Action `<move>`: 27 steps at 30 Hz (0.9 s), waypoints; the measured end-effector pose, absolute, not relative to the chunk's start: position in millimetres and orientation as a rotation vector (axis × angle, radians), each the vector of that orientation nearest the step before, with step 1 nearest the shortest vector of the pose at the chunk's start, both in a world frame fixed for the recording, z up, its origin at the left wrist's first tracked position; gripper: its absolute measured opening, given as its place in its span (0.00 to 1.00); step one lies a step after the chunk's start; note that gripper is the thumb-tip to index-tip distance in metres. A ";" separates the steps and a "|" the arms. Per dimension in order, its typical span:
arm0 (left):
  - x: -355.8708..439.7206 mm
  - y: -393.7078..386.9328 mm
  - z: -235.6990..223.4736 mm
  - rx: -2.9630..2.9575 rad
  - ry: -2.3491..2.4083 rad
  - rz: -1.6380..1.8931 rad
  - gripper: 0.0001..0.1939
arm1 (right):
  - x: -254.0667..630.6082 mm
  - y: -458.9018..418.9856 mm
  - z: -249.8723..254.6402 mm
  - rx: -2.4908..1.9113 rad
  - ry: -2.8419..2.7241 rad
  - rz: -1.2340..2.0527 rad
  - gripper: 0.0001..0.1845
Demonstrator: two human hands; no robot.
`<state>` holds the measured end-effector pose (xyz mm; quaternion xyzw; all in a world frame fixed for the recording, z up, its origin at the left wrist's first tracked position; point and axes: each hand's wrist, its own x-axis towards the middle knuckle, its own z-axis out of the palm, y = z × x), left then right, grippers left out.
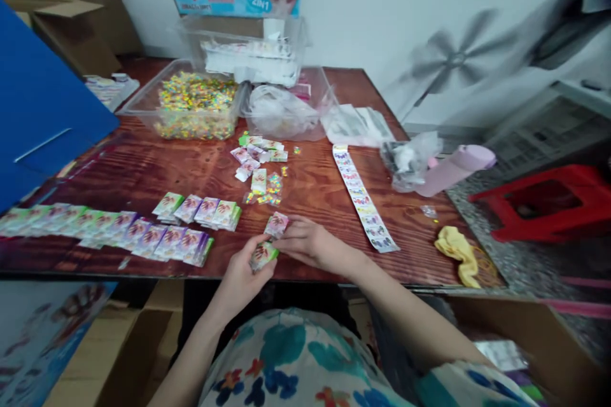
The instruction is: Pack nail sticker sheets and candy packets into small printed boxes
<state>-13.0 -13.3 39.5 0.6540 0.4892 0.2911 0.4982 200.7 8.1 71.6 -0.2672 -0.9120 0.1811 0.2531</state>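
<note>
Near the table's front edge, my left hand (245, 272) pinches a small green printed box (263, 257) between thumb and fingers. My right hand (315, 241) comes from the right, its fingers bent together with the tips on the box's upper edge. A small pink-purple box (276, 224) sits just beyond the right fingertips; whether they touch it I cannot tell. Farther back are loose small boxes (258, 179) and clear sachets of colourful candy (273, 186). To the left, filled-looking green and purple boxes (151, 240) stand in overlapping rows.
A clear tub of candy sachets (195, 98) and a tub with plastic bags (281, 108) stand at the back. A sticker strip (363, 197) lies to the right, with a pink bottle (456, 168) and yellow cloth (457, 253) beyond. A blue panel (45, 108) rises at left.
</note>
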 end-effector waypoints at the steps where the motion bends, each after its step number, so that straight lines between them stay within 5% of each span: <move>1: -13.5 -12.7 39.0 1.587 1.164 0.675 0.22 | 202.2 7.5 72.8 -0.720 -2.512 0.467 0.14; 27: 15.5 -13.6 45.0 1.875 1.215 0.504 0.22 | 230.9 -9.6 66.2 -0.873 -2.380 0.659 0.13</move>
